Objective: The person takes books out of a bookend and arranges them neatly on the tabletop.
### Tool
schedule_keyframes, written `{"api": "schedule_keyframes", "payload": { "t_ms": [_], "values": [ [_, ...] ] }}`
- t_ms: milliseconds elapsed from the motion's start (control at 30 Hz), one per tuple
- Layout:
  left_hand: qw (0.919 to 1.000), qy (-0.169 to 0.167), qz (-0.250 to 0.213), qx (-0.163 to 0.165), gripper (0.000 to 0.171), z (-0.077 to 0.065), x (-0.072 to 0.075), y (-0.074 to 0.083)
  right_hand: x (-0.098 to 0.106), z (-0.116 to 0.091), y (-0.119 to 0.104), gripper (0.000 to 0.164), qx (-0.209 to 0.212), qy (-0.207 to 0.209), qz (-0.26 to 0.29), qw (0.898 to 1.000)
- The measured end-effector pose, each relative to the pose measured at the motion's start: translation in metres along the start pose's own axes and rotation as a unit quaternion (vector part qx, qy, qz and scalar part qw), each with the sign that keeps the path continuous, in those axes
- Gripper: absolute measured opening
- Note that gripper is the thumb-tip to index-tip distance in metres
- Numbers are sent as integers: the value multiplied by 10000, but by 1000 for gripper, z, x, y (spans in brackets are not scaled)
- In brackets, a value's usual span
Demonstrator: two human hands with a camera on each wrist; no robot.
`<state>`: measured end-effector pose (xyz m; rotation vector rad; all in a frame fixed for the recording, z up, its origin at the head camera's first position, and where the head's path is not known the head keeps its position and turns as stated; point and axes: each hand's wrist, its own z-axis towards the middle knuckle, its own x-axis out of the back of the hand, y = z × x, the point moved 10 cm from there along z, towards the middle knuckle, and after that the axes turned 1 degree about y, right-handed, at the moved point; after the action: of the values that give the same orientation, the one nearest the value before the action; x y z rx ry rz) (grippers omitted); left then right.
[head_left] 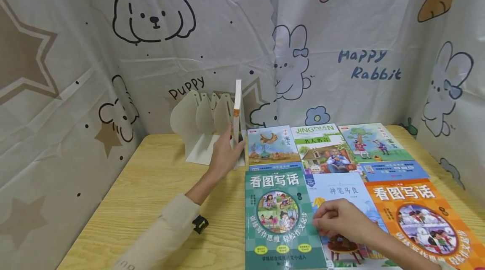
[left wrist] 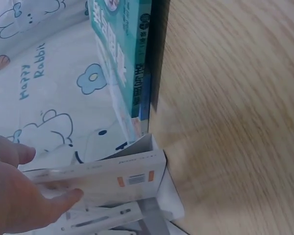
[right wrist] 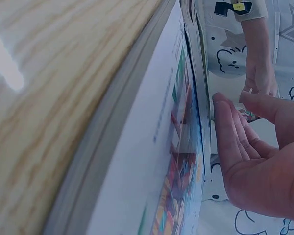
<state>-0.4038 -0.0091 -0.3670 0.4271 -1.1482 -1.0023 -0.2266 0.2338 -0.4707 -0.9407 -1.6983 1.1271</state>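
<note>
At the far middle of the table, my left hand [head_left: 224, 154] grips an upright book [head_left: 237, 105], thumb and fingers on opposite sides of it. This thin book, with a pale edge, stands at the right end of a white book rack [head_left: 184, 122] with rounded dividers. The left wrist view shows a barcode on the book's back cover [left wrist: 137, 179]. My right hand [head_left: 342, 221] hovers over the front books with loosely bent fingers and nothing in them. Beneath and beside it lie a blue book [head_left: 342, 190] and a green book [head_left: 274, 181].
An orange book [head_left: 401, 190] lies at front right. Behind are a fable book with a vase picture [head_left: 267, 145], a white-and-green book [head_left: 316, 131] and another with a tree [head_left: 373, 139]. A printed curtain [head_left: 227, 21] encloses the wooden table [head_left: 147, 181].
</note>
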Motion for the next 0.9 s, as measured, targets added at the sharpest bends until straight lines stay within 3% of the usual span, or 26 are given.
{"api": "schedule_keyframes", "payload": {
  "t_ms": [333,533,600,767,900],
  "values": [
    [9978,363,449,-324,58,5,-5,-4,-1,-3,-13,26,252,-201,151,9994],
    [9956,581,569,-456,24,6,-3,-6,2,-4,-16,30,329,-241,187,9990],
    [9948,717,560,-455,20,5,0,-7,3,-4,-17,31,374,-232,158,9989],
    [9933,978,441,-422,24,2,11,-11,7,-5,-23,31,549,-163,25,9984],
    [9942,965,310,-355,27,-2,17,-14,15,-6,-28,31,681,-19,-69,9977]
  ]
}}
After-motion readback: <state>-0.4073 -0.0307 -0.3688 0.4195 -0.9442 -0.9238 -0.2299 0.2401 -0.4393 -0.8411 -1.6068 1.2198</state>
